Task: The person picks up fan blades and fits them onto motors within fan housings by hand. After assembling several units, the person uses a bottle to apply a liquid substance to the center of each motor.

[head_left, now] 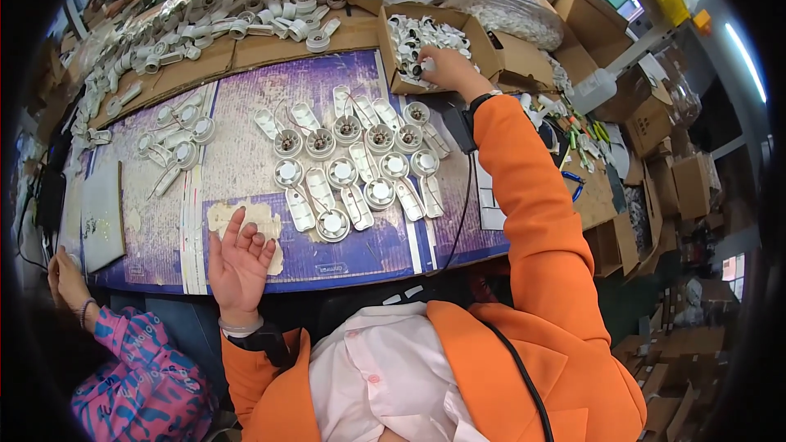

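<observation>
My left hand (241,266) hovers palm up over the near edge of the purple-covered table (344,255), its fingers loosely spread and nothing in them. My right hand (452,70) reaches to an open cardboard box (391,74) full of small white plastic parts (434,31). Its fingertips are pinched together at a small white part (427,64), whose exact shape is hidden. Between my hands lie rows of white round-headed plastic units with flat handles (334,223). Several in the farther row show coils and reddish wires (347,128); nearer ones bear white round discs (379,192).
More white units (184,154) lie at left, beside a pale board (102,217). A large heap of white housings (246,24) covers the far cardboard. A co-worker's hand (70,278) is at the left edge. Tools (585,143) and a black cable (468,213) lie right.
</observation>
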`<state>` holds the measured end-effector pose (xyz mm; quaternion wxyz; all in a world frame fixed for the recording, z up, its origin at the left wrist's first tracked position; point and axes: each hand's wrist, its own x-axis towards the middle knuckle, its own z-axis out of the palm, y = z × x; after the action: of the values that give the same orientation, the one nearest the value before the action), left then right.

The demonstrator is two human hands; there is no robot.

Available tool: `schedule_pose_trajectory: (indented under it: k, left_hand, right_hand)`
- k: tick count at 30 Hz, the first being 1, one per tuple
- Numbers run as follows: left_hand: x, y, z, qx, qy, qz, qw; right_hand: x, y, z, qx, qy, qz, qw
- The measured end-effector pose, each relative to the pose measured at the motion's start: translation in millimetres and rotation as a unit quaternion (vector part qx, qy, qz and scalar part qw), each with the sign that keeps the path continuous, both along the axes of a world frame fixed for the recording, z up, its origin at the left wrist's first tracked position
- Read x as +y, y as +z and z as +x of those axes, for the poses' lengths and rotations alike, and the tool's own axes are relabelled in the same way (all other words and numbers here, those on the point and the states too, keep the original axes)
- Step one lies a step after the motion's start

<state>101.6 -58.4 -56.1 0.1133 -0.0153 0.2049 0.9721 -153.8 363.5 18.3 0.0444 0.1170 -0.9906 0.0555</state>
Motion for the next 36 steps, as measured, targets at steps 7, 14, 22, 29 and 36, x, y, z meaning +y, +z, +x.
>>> schedule_pose_trajectory:
  k: [7,14,22,29,36]
  left_hand:
    - [1.1,2.1,0.9,-0.011,0.011,-0.027,1.000]
    - [4.0,0.8,2.5,-0.012,0.007,-0.054,0.998]
    - [2.8,2.1,1.9,-0.005,0.000,-0.067,0.998]
    - [17.7,22.3,1.7,0.050,-0.068,-0.055,0.995]
    - [88.6,76.4,-0.2,-0.011,-0.177,0.017,0.984]
  right_hand:
    - [5.6,-3.4,6.1,0.035,0.021,-0.051,0.998]
    - [-6.5,0.2,13.5,0.048,0.031,-0.011,0.998]
    - [-24.9,9.1,11.0,0.008,0.033,0.118,0.992]
    - [-20.4,34.5,41.5,0.231,0.021,-0.078,0.970]
    - [-136.1,62.3,191.1,-0.025,0.312,-0.300,0.901]
